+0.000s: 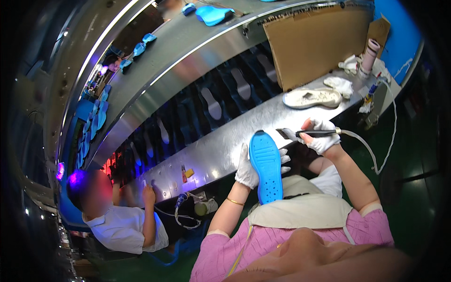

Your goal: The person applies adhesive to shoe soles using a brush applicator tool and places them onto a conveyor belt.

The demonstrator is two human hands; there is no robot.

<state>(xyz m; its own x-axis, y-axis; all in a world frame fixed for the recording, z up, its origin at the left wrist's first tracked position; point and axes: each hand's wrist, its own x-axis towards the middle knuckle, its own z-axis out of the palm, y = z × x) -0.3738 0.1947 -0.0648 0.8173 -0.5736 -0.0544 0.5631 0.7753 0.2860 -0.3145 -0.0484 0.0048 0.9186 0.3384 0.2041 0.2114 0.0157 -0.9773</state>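
In my gloved left hand (pixel 247 170) lies a bright blue shoe sole (pixel 266 164), its ridged and dotted face turned up. The thumb side shows at its left edge and fingertips at its right. My right hand (pixel 321 135), in a white glove with bare fingertips, is closed on the black handle of a brush (pixel 300 134). The flat bristles sit just right of the sole's upper end, apart from it. A thin pale hose (pixel 364 139) runs from the handle's rear. Beyond the brush a whitish, stained shoe-shaped piece (pixel 312 98) rests on the metal ledge.
A cardboard sheet (pixel 319 47) stands behind the ledge (pixel 221 150). White cloths (pixel 339 86) and a pink bottle (pixel 370 55) are at right. Blue soles (pixel 213 15) lie on the upper belt; grey soles (pixel 211 104) sit on the lower one. A co-worker (pixel 124 221) is at left.
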